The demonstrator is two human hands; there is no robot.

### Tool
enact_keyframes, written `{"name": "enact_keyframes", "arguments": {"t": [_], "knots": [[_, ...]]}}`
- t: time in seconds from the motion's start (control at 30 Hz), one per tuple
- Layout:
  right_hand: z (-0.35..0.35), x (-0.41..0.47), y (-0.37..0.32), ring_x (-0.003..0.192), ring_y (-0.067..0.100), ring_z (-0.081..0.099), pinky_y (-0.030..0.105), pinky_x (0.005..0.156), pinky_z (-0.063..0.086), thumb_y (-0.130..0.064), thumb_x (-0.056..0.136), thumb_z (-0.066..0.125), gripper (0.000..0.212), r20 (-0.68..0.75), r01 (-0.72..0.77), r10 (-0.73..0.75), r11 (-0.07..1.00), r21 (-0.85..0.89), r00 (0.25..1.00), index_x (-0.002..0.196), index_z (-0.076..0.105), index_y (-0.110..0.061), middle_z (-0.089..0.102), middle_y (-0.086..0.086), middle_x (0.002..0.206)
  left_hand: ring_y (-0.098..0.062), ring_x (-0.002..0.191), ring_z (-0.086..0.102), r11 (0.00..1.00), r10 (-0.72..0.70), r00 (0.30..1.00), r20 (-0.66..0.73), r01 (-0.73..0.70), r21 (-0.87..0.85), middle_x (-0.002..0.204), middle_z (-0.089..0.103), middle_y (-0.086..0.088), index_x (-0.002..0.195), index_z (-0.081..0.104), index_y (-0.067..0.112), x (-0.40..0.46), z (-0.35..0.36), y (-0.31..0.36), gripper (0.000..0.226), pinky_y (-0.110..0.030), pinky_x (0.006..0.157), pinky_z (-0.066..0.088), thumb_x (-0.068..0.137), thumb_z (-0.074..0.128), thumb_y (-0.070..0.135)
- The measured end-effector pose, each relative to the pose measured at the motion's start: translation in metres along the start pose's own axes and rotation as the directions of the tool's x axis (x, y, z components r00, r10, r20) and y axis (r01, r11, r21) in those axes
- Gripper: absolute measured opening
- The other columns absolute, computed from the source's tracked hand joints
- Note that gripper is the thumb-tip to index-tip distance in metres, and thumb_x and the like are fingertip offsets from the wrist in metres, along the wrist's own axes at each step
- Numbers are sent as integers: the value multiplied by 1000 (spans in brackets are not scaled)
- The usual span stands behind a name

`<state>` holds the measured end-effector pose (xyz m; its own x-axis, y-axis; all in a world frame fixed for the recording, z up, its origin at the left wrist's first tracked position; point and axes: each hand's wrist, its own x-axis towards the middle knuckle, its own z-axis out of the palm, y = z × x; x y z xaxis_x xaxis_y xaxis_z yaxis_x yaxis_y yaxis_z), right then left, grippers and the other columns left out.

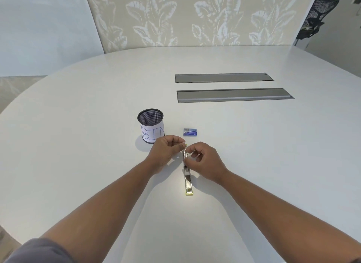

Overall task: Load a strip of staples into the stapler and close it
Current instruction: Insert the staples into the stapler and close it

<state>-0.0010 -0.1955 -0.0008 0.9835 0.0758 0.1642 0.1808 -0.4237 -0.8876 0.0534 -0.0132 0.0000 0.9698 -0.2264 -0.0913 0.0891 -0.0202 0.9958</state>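
Stapler (188, 179) lies opened flat on the white table (254, 145), lengthwise near-to-far, yellow end nearest. Both hands work at its far half. Left hand (166, 153) has fingers curled, pinching at the far tip. Right hand (203, 161) pinches beside the metal channel. Staple strip itself: too small to make out between the fingertips. Judgement: strip is light, stiff but brittle, apt to snap; hold by its long sides. Stapler is rigid, slick metal. Blue staple box (191, 132) sits just beyond; mesh cup (150, 125) to its left, label partly hidden.
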Motion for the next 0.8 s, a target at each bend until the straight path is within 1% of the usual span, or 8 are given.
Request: {"name": "enact_keyframes", "arguments": {"t": [0.1, 0.2, 0.27, 0.37, 0.5, 0.6, 0.7, 0.8], "knots": [[3, -3, 1, 80, 1, 59, 14, 73, 47, -9, 78, 78, 25, 18, 23, -22, 999, -37, 1000, 96, 71, -25, 65, -16, 91, -10, 65, 64, 999, 20, 1000, -23, -19, 31, 81, 77, -4, 95, 75, 11, -1, 3, -1, 10, -22, 57, 51, 86, 79, 11], [3, -4, 2, 81, 2, 62, 15, 72, 50, -7, 80, 76, 24, 21, 11, -11, 1000, -15, 1000, 94, 72, -26, 66, -15, 89, -17, 72, 61, 996, 56, 998, -21, -55, 65, 91, 74, -20, 104, 74, 12, -4, 4, -2, 16, -24, 61, 51, 88, 77, 11], [3, -4, 3, 83, 4, 64, 17, 76, 52, -4, 80, 75, 23, 16, 17, -17, 1000, -4, 1000, 93, 72, -22, 69, -10, 92, -20, 75, 60, 995, 65, 998, -9, -64, 78, 95, 73, -25, 105, 74, 11, -6, 5, -3, 17, -28, 67, 51, 89, 76, 9], [3, -5, 3, 83, 7, 67, 20, 79, 54, 0, 80, 74, 23, 16, 25, -25, 1000, 12, 1000, 91, 72, -20, 71, -4, 92, -17, 77, 64, 991, 61, 998, 6, -62, 117, 89, 76, -16, 97, 76, 11, -9, 6, -4, 11, -30, 74, 53, 89, 75, 4], [3, -5, 3, 82, 8, 69, 22, 79, 55, 2, 79, 74, 24, 6, 35, -35, 999, 19, 999, 91, 72, -19, 71, -4, 91, -10, 72, 64, 976, 56, 998, 43, -64, 207, 85, 76, -9, 96, 76, 9, -9, 3, -2, 9, -19, 68, 51, 88, 76, 5], [3, -5, 2, 83, 13, 70, 25, 80, 57, 2, 79, 74, 23, -1, 31, -31, 999, 25, 1000, 91, 72, -17, 71, -3, 91, -4, 66, 63, 969, 50, 997, 57, -62, 239, 77, 75, 2, 94, 77, 10, -10, 1, -1, 6, -14, 63, 49, 88, 77, 8], [3, -5, 2, 84, 11, 69, 22, 79, 56, 1, 80, 74, 21, 2, 29, -29, 999, 21, 1000, 91, 71, -17, 71, -3, 91, -12, 73, 65, 979, 32, 999, 39, -39, 198, 83, 75, -6, 94, 77, 11, -8, 0, 2, 7, -22, 69, 52, 88, 78, 8], [3, -5, 2, 82, 8, 68, 19, 78, 54, 0, 80, 75, 20, 3, 32, -32, 999, 17, 999, 90, 71, -16, 71, -3, 90, -15, 73, 65, 988, -4, 999, 42, -2, 155, 84, 75, -8, 94, 77, 10, -6, -3, 5, 8, -24, 68, 53, 87, 78, 8]]}}
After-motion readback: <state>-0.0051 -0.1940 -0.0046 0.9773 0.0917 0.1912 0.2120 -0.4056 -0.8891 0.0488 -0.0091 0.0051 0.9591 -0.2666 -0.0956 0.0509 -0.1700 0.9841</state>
